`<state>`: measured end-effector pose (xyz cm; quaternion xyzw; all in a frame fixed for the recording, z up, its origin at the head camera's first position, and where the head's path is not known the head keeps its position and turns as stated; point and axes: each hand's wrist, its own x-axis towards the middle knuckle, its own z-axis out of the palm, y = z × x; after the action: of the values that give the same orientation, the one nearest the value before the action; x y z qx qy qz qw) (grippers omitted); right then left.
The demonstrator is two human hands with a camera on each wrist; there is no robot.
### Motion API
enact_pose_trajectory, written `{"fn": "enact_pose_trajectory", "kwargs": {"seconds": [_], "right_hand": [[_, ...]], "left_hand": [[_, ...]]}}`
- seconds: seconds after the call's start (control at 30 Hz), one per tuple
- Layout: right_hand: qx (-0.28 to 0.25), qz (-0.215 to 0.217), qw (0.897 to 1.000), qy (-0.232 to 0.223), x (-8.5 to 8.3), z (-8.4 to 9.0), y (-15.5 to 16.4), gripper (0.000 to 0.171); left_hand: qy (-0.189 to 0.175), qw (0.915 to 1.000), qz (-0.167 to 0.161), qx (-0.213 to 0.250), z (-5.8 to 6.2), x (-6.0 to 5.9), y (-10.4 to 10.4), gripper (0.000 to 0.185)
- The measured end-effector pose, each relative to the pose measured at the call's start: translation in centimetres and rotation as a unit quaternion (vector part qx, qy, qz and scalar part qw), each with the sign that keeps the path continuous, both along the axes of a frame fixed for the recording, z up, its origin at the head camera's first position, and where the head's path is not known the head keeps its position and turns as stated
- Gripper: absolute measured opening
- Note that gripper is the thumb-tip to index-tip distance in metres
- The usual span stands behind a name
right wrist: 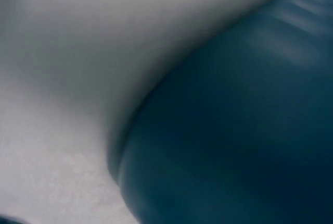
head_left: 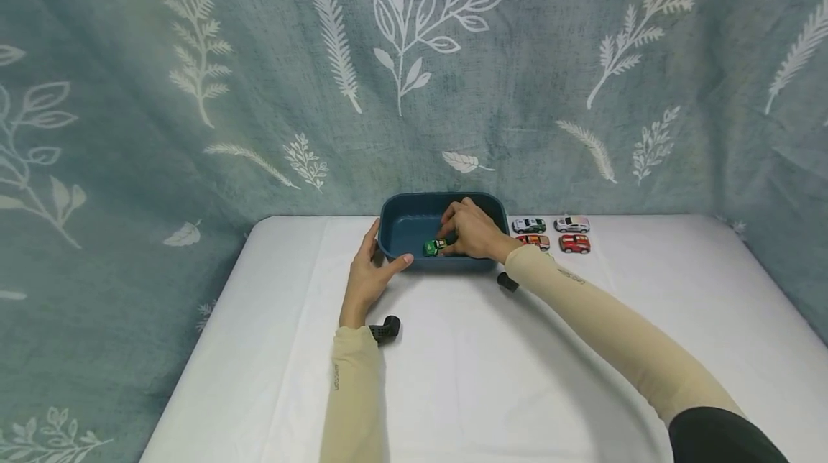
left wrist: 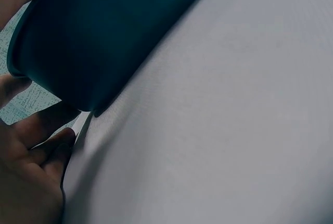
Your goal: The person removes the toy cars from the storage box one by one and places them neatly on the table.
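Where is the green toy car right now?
In the head view, the green toy car is pinched by the right hand at the near rim of the dark blue tub, just right of the left hand.

desk (head_left: 582,377): white cover, fills the lower view
toy cars: white-green (head_left: 529,225), white (head_left: 572,223), orange-red (head_left: 534,240), red (head_left: 574,243); two rows of two near the far edge, right of centre
backdrop (head_left: 259,89): blue-grey cloth with white leaf print, behind the desk

Both arms wear long beige sleeves (head_left: 614,333) with small dark lettering; a black camera mount (head_left: 386,328) sits at each wrist, lower centre.
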<state>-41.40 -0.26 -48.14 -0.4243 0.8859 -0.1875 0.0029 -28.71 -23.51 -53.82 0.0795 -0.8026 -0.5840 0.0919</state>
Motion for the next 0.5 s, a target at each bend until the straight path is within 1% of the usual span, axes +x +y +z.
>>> {"fn": "enact_pose_trajectory", "kwargs": {"seconds": [0.13, 0.23, 0.37, 0.5], "right_hand": [[-0.004, 0.009, 1.000, -0.001, 0.0, 0.0, 0.4, 0.035], [-0.009, 0.010, 1.000, -0.009, -0.1, 0.5, 0.9, 0.036], [-0.008, -0.001, 1.000, -0.019, 0.1, 2.0, 1.6, 0.038], [0.014, -0.012, 1.000, -0.023, 0.4, 3.8, 2.9, 0.040]], "left_hand": [[-0.001, 1.0000, -0.001, 0.004, -0.1, 0.1, 0.2, 0.103], [0.003, 1.0000, -0.001, 0.003, 0.0, 0.1, 0.3, 0.103], [0.005, 1.0000, 0.004, 0.001, 0.1, 0.1, 0.2, 0.103], [0.008, 0.9999, 0.006, 0.003, 0.1, 0.0, 0.0, 0.104]]}}
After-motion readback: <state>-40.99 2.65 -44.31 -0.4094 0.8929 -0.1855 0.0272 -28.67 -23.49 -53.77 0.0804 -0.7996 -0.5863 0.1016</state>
